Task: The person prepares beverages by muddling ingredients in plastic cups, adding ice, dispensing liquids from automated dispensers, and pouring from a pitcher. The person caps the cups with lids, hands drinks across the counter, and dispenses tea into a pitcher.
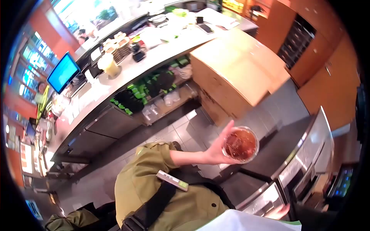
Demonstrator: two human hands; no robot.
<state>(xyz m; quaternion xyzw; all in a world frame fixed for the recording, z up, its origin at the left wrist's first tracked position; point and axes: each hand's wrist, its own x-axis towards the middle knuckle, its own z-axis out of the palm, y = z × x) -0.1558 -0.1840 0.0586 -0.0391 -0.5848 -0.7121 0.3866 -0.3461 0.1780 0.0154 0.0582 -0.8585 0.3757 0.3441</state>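
Note:
A clear round cup of reddish-brown drink (pixel 241 144) is in my left hand (pixel 219 151), seen from above over the floor right of centre. The fingers wrap round the cup's left side. My right hand (pixel 279 212) shows only in part at the lower right, beside a metal-edged counter (pixel 266 200). Its fingers are blurred, and I cannot make out whether it holds anything. An olive sleeve (pixel 148 161) covers my left upper arm. A name tag (pixel 172 180) and a dark strap lie across the olive shirt. White material with a green edge (pixel 250 222) crosses the bottom.
A long curved counter (pixel 154 54) bears a blue-lit monitor (pixel 64 72), a pale yellow drink (pixel 109 66), stacked carriers and a phone. Shelves beneath hold green-and-black items. A large cardboard box (pixel 239 65) stands at its right end. A person (pixel 41 87) shows at far left.

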